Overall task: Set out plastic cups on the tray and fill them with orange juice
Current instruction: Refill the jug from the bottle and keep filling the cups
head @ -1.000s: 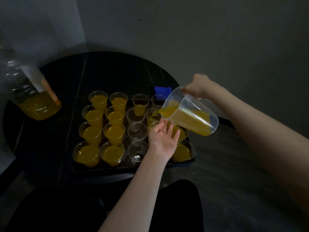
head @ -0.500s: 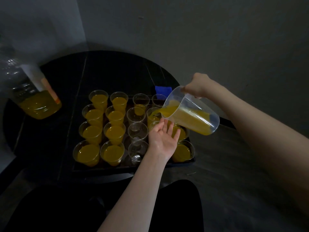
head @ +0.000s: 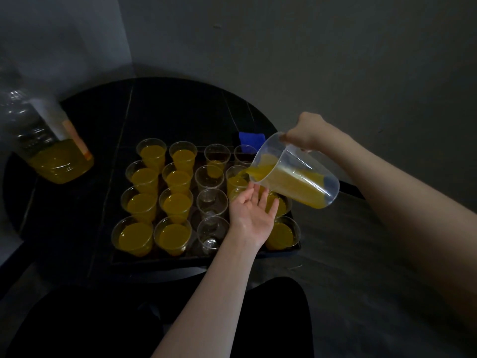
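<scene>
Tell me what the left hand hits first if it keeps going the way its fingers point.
Most likely the tilted jug: the left hand, palm up, points up and away under its spout. If it passes lower, the half-filled cup comes first; depth is unclear.

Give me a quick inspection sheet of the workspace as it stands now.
Surface: round black table, dimly lit.
Job's things: dark rectangular tray carries a four-by-four grid of clear plastic cups; the two left columns are full of orange juice, three third-column cups look empty, such as the nearest empty cup. A clear plastic measuring jug is tilted, pouring into a right-column cup.
Clutter: large clear juice bottle, partly full, at left; small blue object behind the tray.
Grippers: right hand grips the jug handle; left hand is open, palm up, under the jug.
Cables: nothing seen.
Surroundings: grey walls, dark floor.
</scene>
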